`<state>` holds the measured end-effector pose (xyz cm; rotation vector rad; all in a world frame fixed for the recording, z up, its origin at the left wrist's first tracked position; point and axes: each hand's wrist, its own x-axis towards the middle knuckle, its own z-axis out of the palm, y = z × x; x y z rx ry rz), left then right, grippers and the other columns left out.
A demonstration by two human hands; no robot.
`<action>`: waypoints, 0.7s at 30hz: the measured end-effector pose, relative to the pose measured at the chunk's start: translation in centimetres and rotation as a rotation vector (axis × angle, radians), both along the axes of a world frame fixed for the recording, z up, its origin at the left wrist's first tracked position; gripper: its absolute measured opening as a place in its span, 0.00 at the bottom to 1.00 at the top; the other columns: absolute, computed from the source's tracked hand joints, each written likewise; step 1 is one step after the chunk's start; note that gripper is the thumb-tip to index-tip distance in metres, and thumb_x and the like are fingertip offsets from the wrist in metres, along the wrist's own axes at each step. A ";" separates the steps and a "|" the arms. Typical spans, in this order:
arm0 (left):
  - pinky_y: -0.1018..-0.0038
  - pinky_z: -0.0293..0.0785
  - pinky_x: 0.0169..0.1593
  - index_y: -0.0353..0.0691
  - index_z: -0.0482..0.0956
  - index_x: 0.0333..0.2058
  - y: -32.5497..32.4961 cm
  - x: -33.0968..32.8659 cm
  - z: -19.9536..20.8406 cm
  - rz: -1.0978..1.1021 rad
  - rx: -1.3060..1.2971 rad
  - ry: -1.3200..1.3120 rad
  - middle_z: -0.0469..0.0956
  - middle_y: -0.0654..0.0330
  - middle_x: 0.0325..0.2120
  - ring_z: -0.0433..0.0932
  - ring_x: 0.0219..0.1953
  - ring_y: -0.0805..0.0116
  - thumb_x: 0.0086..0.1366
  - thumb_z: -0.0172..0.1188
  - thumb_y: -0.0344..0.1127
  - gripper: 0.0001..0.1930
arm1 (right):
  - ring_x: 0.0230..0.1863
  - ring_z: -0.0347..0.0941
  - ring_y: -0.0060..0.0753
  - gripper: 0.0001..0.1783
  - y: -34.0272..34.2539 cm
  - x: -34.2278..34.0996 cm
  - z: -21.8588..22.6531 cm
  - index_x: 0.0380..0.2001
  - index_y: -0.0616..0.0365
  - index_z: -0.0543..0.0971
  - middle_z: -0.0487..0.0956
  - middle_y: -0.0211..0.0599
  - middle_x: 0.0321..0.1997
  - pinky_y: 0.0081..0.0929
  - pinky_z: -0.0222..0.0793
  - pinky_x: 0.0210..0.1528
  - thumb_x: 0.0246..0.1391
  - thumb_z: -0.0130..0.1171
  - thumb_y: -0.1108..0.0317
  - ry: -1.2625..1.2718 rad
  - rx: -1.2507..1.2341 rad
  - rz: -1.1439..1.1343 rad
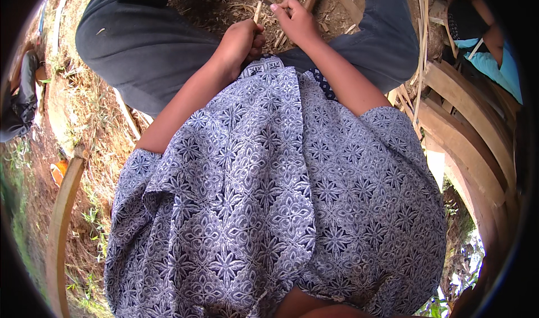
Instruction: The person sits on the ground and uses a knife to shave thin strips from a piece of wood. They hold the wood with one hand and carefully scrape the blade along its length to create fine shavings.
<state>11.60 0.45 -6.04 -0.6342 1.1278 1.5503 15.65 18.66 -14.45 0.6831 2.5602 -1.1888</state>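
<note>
My left hand [242, 41] is closed in a fist round a thin pale strip of split wood or bamboo [260, 6], which sticks up and away from me. Close by on the right, my right hand [295, 21] grips a small knife, its thumb stretched along toward the strip. The dark knife blade [263, 0] lies across the strip, touching or nearly touching it. The knife's handle is hidden in the fingers. Both hands are between my bent legs, just beyond the hem of my patterned shirt [241, 166].
Shavings and offcuts litter the dirt ground [219, 3] ahead. Long thin strips [422, 42] stand by my right knee. Curved wooden planks [466, 132] are on the right, near another person's arm [487, 14]. At the left are a wooden post [63, 228] and an orange object [58, 172].
</note>
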 end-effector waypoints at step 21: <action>0.76 0.50 0.19 0.46 0.65 0.28 0.7 -0.7 -2.3 -0.012 -0.044 0.050 0.56 0.72 0.15 0.53 0.15 0.78 0.71 0.40 0.36 0.11 | 0.32 0.81 0.48 0.24 -2.1 0.6 1.2 0.38 0.47 0.79 0.81 0.42 0.26 0.43 0.73 0.33 0.57 0.59 0.37 0.049 0.070 0.079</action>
